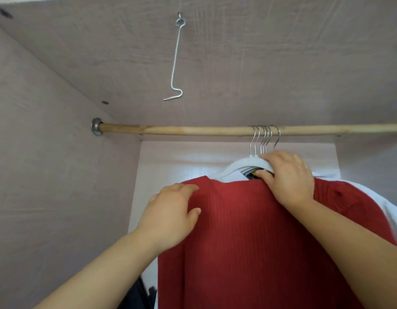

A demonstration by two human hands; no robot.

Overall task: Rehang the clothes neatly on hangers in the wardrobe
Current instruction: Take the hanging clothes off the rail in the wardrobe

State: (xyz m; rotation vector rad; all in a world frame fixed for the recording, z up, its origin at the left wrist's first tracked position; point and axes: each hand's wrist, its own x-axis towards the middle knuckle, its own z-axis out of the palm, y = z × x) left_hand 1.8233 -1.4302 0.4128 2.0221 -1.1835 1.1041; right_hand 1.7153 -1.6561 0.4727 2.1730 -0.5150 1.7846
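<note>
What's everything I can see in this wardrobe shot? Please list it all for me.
wardrobe panels: pale grey-brown wood grain, on the left side, top and back
rail: one, light wood, running across the wardrobe
rail bracket: one, silver metal, at the rail's left end
wire hook: one, silver, hanging from the top panel
hanger hooks: about five, silver, bunched on the rail
white hanger: one, frontmost, under the hooks
red top: one, ribbed, hanging in front
white garment: one, behind the red top, at the right
dark clothes: black, bottom, partly hidden
left hand: holds the red top's shoulder
right hand: grips the white hanger
</note>
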